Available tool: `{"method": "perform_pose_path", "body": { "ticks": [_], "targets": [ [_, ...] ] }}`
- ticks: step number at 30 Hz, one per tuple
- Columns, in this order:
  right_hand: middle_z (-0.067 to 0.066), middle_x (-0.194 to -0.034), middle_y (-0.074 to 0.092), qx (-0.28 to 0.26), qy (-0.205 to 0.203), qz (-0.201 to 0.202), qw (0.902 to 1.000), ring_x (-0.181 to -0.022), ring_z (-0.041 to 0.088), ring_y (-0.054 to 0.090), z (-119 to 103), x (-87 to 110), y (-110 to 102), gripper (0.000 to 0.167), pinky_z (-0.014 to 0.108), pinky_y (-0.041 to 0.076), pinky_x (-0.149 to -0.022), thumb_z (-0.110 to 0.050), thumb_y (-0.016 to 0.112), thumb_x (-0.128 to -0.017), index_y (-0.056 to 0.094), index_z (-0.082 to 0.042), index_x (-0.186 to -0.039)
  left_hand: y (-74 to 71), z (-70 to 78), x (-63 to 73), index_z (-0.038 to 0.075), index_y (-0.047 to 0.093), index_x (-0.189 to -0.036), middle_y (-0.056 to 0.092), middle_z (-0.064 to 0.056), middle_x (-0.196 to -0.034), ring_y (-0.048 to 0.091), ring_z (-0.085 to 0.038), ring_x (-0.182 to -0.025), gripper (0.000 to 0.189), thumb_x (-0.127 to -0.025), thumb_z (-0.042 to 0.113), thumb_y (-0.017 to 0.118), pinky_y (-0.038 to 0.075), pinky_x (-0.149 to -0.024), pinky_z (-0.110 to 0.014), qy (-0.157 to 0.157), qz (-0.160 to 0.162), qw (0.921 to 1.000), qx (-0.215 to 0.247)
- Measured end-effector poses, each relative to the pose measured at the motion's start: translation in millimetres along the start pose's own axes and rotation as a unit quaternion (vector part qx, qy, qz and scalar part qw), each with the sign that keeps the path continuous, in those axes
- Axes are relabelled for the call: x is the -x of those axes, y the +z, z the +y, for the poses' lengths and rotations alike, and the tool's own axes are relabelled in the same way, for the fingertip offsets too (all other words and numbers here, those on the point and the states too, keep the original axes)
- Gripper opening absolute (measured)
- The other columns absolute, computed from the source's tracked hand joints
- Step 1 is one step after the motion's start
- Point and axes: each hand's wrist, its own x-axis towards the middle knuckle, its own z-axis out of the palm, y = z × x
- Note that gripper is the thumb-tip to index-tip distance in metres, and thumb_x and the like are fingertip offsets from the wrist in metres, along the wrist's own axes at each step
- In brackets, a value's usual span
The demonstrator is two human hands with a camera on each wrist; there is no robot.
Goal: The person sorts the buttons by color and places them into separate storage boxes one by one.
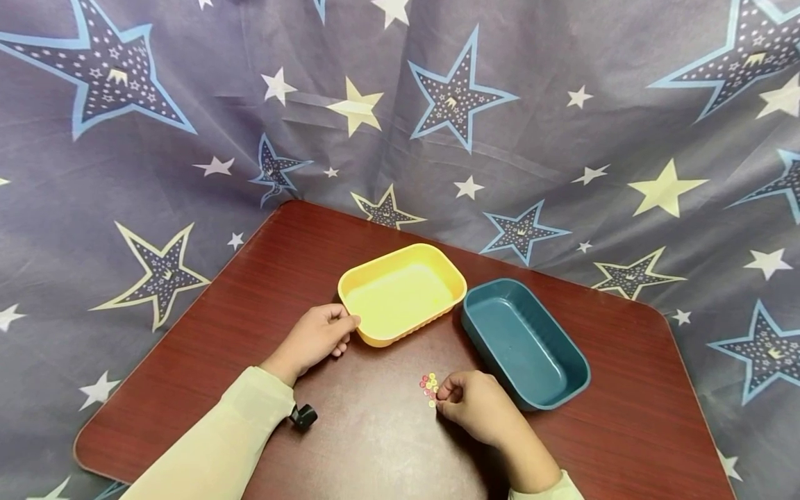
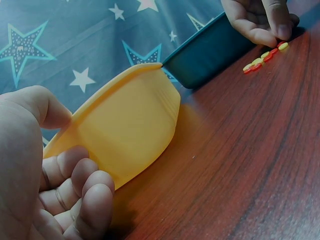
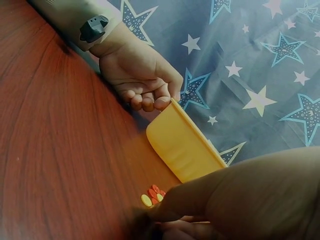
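A star-printed cloth (image 1: pixel 562 125) hangs behind the dark red table (image 1: pixel 375 444), and on the table the yellow tray (image 1: pixel 403 292) serves as the landmark: the teal tray (image 1: pixel 525 344) stands just to its right, almost touching it. The left hand (image 1: pixel 315 338) is at the yellow tray's near left corner, thumb on the rim and fingers curled against the outer wall, gripping it. In front of the yellow tray, near it, lies a small cluster of red and yellow beads (image 1: pixel 429 385), and the right hand (image 1: pixel 478 406) rests beside them with fingers curled and fingertips (image 2: pixel 280 32) touching the cluster; whether it has pinched a bead I cannot tell.
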Motion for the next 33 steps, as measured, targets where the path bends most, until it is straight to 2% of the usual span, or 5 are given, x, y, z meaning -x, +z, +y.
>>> {"method": "perform_pose_path", "body": {
  "ticks": [12, 25, 33],
  "targets": [
    [-0.016, -0.071, 0.066, -0.004, -0.008, 0.007, 0.9999, -0.067, -0.001, 0.059, 2.4, -0.8, 3.1, 0.022, 0.022, 0.049, -0.067, -0.013, 0.089, -0.089, 0.072, -0.024, -0.083, 0.0, -0.8, -1.7, 0.006, 0.064, -0.086, 0.063, -0.005, -0.070, 0.062, -0.017, -0.061, 0.038, -0.106, 0.035, 0.076, 0.059, -0.059, -0.028, -0.003, 0.001, 1.0000, -0.003],
    [-0.019, -0.068, 0.060, -0.002, -0.040, 0.019, 0.9990, -0.065, -0.003, 0.054, 1.8, 0.9, 4.5, 0.028, 0.021, 0.047, -0.064, -0.005, 0.086, -0.078, 0.067, -0.026, -0.076, 0.0, -0.4, -0.1, 0.006, 0.064, -0.086, 0.063, -0.005, -0.070, 0.061, -0.017, -0.061, 0.038, -0.107, 0.035, 0.076, 0.059, -0.058, -0.028, -0.001, 0.002, 1.0000, -0.002],
    [-0.019, -0.067, 0.058, -0.002, -0.056, 0.020, 0.9982, -0.065, -0.004, 0.052, -0.9, 1.2, 4.8, 0.029, 0.020, 0.046, -0.063, -0.002, 0.084, -0.077, 0.066, -0.024, -0.074, -0.6, -1.6, -0.5, 0.005, 0.063, -0.086, 0.062, -0.004, -0.069, 0.061, -0.017, -0.060, 0.038, -0.106, 0.035, 0.076, 0.058, -0.058, -0.027, -0.003, 0.001, 1.0000, 0.000]
  ]
}}
